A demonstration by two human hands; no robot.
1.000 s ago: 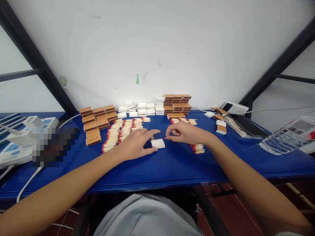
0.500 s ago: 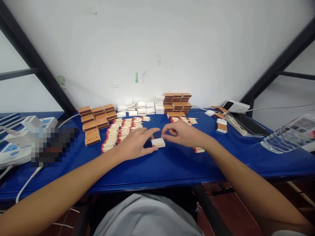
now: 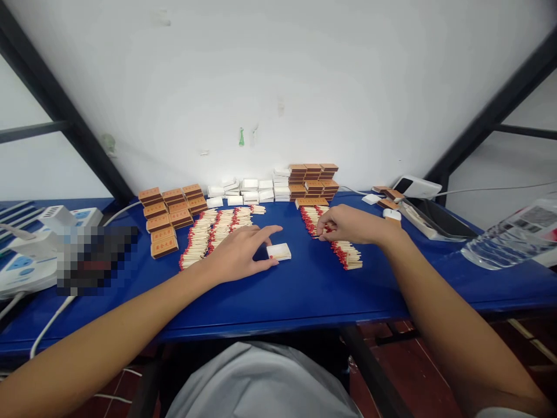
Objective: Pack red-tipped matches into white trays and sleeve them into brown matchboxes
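Observation:
A small white matchbox tray (image 3: pixel 281 252) with a few red-tipped matches in its left end lies on the blue table (image 3: pixel 261 307). Around that end, my left hand (image 3: pixel 241 252) is open, thumb and index finger spread apart; its other fingers are partly hidden. To the right, my right hand (image 3: pixel 346 225) is closed in a pinch at the right-hand row of matches (image 3: pixel 347 255). A match seems to show at its fingertips, though the fingers cover most of it. Two longer rows of matches (image 3: pixel 221 229) lie beyond my left hand.
Orange matchboxes are stacked at left (image 3: pixel 169 217) and at the back (image 3: pixel 313 183), with white trays (image 3: pixel 250 188) between. A power strip (image 3: pixel 26 261) lies far left. On the right are a black phone-like device (image 3: pixel 439 220) and a plastic water bottle (image 3: pixel 516 235).
My right hand has moved right and slightly back, from beside the tray to the right-hand match row. My left hand and the tray have barely shifted.

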